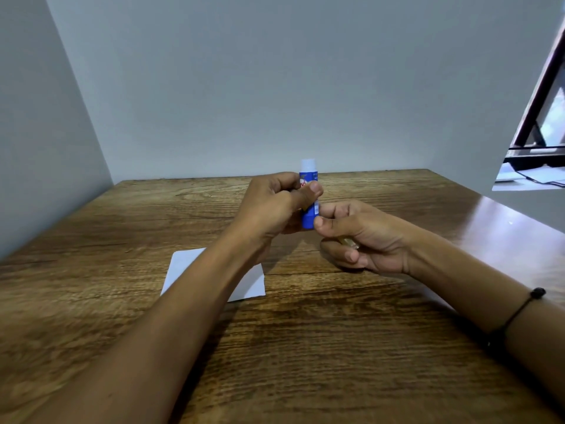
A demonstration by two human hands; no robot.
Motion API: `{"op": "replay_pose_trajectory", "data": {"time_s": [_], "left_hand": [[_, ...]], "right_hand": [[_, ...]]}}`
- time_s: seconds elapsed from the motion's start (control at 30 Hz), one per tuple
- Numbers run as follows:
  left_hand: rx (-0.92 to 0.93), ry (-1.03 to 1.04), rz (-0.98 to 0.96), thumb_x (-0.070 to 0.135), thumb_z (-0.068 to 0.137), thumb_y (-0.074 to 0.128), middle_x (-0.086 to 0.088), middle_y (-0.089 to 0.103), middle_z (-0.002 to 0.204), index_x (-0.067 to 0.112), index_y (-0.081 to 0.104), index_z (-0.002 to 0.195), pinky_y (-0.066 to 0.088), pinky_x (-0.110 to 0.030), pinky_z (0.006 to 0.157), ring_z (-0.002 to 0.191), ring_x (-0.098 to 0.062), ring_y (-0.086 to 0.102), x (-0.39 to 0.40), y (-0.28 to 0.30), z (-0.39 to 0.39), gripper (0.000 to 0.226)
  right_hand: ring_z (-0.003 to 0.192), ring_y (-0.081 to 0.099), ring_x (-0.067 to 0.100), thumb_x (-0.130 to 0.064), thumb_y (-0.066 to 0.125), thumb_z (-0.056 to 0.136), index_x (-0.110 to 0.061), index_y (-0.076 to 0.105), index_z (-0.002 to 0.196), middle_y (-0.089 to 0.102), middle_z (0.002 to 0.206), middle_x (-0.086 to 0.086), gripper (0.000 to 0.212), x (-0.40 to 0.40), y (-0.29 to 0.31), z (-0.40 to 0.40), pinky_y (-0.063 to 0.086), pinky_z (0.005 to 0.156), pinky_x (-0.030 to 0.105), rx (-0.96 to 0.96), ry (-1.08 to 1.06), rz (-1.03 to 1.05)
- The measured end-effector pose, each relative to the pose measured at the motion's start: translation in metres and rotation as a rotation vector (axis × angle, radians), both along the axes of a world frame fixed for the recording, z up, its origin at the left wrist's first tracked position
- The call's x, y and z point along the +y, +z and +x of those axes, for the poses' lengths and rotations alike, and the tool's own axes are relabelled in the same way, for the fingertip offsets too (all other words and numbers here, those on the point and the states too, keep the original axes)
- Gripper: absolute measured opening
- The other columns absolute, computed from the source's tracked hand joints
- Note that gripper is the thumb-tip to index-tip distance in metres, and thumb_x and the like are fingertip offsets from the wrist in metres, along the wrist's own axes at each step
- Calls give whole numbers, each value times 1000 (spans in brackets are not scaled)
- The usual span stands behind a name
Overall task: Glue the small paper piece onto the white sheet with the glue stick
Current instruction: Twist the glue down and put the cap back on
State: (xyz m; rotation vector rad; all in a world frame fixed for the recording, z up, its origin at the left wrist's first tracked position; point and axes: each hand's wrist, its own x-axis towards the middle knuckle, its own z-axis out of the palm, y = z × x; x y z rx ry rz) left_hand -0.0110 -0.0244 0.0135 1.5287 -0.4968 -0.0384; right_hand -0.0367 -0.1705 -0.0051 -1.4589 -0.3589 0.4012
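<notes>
Glue stick (309,206) upright above counter (367,347), left hand (275,206) gripping barrel, right hand (360,237) pinching its base. Sheet (186,270) at 7 o'clock of the stick, bare. Paper piece not clearly seen; gluing not begun, judging by this.

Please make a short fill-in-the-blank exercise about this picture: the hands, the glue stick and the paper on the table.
1. The left hand holds the glue stick in an ____ position above the table.
2. The body of the glue stick is ____ in colour.
3. The white sheet lies flat on the ____ table.
4. The fingertips of the ____ hand touch the bottom end of the glue stick.

Missing words: upright; blue; wooden; right
</notes>
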Motion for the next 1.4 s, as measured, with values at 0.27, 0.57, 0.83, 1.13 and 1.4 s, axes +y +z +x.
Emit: {"op": "replay_pose_trajectory", "data": {"time_s": [0.27, 0.57, 0.83, 1.13, 1.4], "left_hand": [[-60, 31, 48, 14, 82, 62, -26, 62, 91, -12, 61, 91, 46, -27, 66, 75, -18, 57, -2, 1, -1, 27], [7, -6, -16, 13, 83, 61, -16, 52, 79, -17, 56, 97, 38, -11, 38, 43, -5, 50, -1, 1, -1, 33], [-26, 14, 30, 15, 82, 61, -18, 56, 81, -10, 61, 93, 35, -18, 41, 56, -13, 51, -1, 0, -1, 28], [-40, 6, 18, 14, 82, 61, -18, 57, 86, -11, 62, 94, 42, -12, 45, 66, -15, 53, -2, 1, -1, 28], [-63, 62, 35, 15, 82, 62, -26, 63, 89, -2, 65, 77, 47, -20, 50, 74, -23, 55, 2, -2, 3, 17]], "right_hand": [[22, 37, 2, -1, 58, 83, -1, 53, 99, 54, 35, -6, 17, 5, -3, 2, 26, 26, 9, -75, -175, -49], [24, 35, 4, -8, 45, 90, -4, 56, 102, 46, 34, -2, 17, -2, -2, 1, 26, 30, 10, 29, 9, 71], [24, 36, 4, -17, 65, 72, 1, 61, 102, 47, 35, -1, 36, 1, -4, 3, 28, 28, 11, -14, -43, -2], [21, 34, 5, -9, 59, 78, -7, 69, 89, 46, 32, 0, 15, 1, -3, 2, 28, 27, 10, -55, -117, -3], [24, 38, 4, -10, 61, 82, -4, 61, 93, 69, 66, 7, 12, 4, -3, 1, 26, 28, 10, -61, -188, -65]]}}
